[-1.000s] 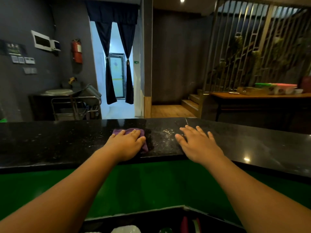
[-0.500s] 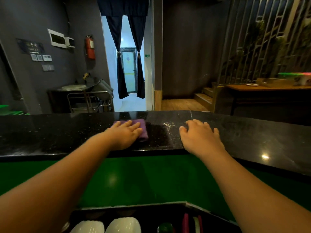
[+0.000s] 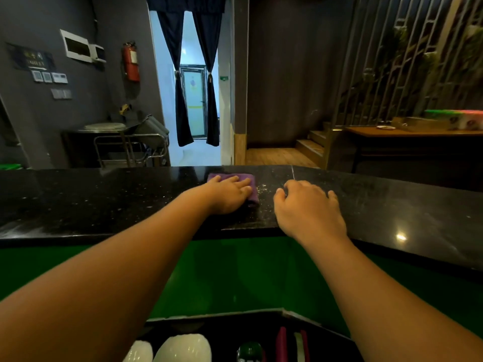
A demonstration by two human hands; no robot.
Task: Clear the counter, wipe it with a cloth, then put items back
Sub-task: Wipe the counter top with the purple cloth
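The cloth (image 3: 230, 176) is pressed under the flat-fingered left grip (image 3: 230, 197); pale specks (image 3: 262, 189) lie just rightward, beside the loosely curled, empty right grip (image 3: 311, 210).

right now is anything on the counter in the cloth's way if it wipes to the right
Only the right hand, resting on the counter just right of the cloth under the left hand; pale specks lie between them.

Dim room, bright doorway, wide-angle distortion
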